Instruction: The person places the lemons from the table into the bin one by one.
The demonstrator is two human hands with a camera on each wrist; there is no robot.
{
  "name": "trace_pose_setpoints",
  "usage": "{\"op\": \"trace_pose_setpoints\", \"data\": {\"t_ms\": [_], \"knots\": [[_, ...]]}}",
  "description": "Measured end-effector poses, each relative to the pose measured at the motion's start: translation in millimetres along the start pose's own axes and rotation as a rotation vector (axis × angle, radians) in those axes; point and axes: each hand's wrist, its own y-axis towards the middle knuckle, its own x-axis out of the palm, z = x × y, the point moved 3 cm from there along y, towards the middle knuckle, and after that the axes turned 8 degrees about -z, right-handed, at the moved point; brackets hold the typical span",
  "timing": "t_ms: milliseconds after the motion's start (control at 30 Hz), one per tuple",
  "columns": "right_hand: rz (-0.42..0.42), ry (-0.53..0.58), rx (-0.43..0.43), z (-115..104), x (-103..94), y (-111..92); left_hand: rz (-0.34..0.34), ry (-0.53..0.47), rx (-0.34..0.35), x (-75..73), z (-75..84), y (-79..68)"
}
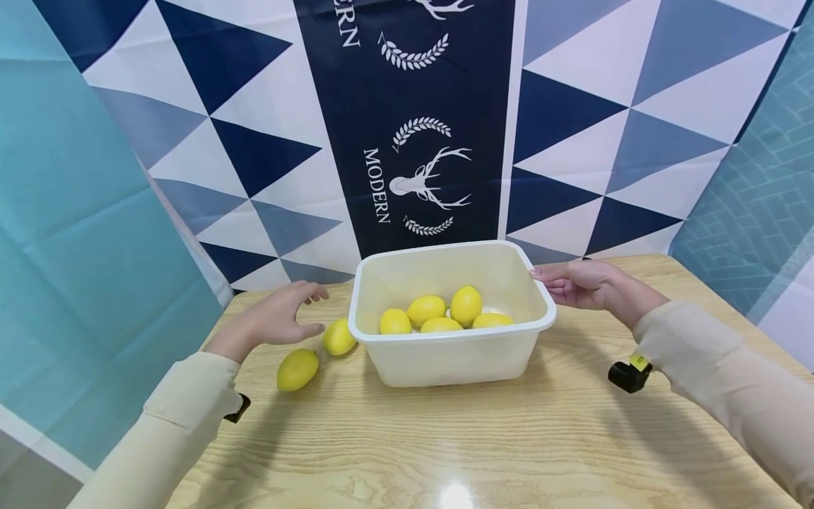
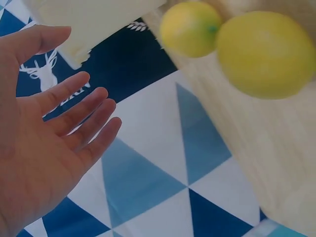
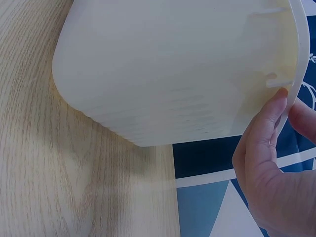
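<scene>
A white plastic bin (image 1: 445, 360) stands at the back of the wooden table with several yellow lemons (image 1: 466, 306) inside. At its right end, my right hand (image 1: 581, 283) pinches the rim, thumb on one side and fingers under the lip, as the right wrist view also shows at the bin wall (image 3: 163, 74). My left hand (image 1: 276, 316) hovers left of the bin, fingers spread and holding nothing. Below and beside it, two loose lemons lie on the table: a nearer lemon (image 1: 297, 370) and a farther lemon (image 1: 339, 337) close to the bin's left side.
The wooden table (image 1: 407, 438) extends in front of the bin. Behind it hangs a patterned cloth (image 1: 267, 141) with triangles and a dark deer-print band. Teal cloth (image 1: 83, 247) covers the left side. A small black camera (image 1: 629, 376) sits at the right wrist.
</scene>
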Motion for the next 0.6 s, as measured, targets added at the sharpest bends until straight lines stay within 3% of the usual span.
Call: {"op": "trace_pose_setpoints", "data": {"t_ms": [200, 600], "knots": [[0.003, -0.001, -0.007, -1.4, 0.3, 1.1, -0.001, 0.025, -0.029, 18.2, -2.4, -14.8], [-0.01, 0.007, -0.007, -0.7, -0.2, 2.7, -0.007, 0.02, -0.217, 50.5, 7.7, -39.4]]}}
